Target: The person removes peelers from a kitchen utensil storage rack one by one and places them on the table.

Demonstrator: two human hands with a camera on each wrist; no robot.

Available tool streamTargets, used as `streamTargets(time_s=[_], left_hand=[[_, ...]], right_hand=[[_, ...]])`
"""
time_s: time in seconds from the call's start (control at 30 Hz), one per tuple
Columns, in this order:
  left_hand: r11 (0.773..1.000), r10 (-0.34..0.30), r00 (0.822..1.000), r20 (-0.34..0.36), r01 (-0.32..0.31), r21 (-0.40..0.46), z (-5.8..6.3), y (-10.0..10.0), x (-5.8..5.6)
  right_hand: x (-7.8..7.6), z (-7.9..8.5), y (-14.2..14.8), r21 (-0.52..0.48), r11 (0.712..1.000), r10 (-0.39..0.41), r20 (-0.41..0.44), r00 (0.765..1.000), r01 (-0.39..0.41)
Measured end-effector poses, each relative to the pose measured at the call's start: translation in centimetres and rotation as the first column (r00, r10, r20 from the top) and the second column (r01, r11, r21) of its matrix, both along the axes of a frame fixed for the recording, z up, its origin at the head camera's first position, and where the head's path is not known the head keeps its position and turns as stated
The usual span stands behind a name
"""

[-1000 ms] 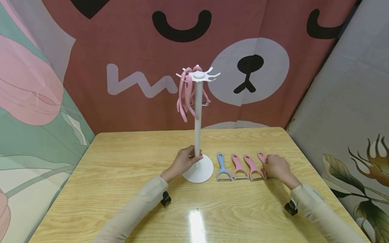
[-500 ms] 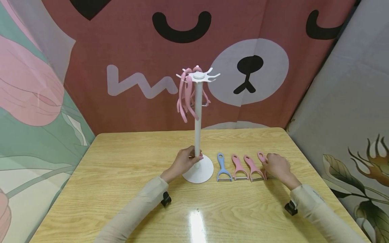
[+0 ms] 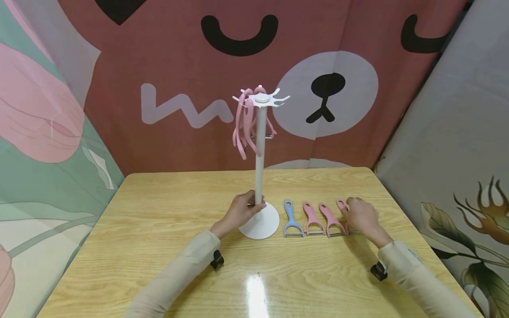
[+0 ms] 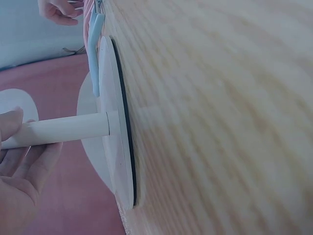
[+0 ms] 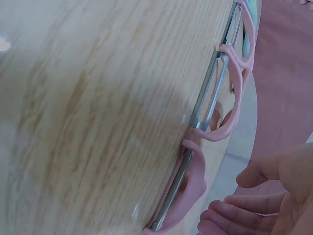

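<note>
My left hand (image 3: 240, 211) grips the lower post of a white hanging stand (image 3: 259, 168), fingers and thumb round it in the left wrist view. Several pink peelers (image 3: 247, 123) hang from hooks on the stand's left and back. Right of its round base, a blue peeler (image 3: 290, 221) and two pink peelers (image 3: 312, 219) lie in a row. At the row's right end lies another pink peeler (image 5: 188, 191), partly hidden by my right hand (image 3: 361, 217) in the head view. The right wrist view shows that hand's thumb and bent fingers apart, nothing between them, beside this peeler.
The wooden table (image 3: 167, 260) carries the stand and the row of peelers. A patterned curtain (image 3: 179, 145) hangs close behind its back edge, with further printed cloth (image 3: 457, 132) at the right. Several bare hooks (image 3: 280, 98) point right on the stand's top.
The right hand has shifted very slightly at the rightmost pink peeler. The left hand keeps its grip on the post; the stand and peelers stay in place.
</note>
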State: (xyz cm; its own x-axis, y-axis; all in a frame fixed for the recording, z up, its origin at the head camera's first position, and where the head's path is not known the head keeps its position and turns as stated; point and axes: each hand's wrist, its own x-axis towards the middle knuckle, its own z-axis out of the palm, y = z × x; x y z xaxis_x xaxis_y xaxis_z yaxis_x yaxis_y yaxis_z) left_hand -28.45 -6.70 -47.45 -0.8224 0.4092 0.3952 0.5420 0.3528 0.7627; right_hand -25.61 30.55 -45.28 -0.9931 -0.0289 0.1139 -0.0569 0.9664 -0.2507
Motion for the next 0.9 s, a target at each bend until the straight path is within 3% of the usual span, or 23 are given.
streamTargets(time_s=[0.33, 0.9], left_hand=[[1.000, -0.007, 1.000, 0.016, 0.007, -0.025, 0.3, -0.1, 0.0], [1.000, -0.015, 1.000, 0.005, 0.015, -0.022, 0.4, 0.0, 0.1]], right_hand=[[-0.1, 0.3, -0.9, 0.002, 1.000, 0.018, -0.102, 0.995, -0.018], [-0.3, 0.7, -2.8, -0.035, 0.996, 0.078, -0.169, 0.983, -0.085]])
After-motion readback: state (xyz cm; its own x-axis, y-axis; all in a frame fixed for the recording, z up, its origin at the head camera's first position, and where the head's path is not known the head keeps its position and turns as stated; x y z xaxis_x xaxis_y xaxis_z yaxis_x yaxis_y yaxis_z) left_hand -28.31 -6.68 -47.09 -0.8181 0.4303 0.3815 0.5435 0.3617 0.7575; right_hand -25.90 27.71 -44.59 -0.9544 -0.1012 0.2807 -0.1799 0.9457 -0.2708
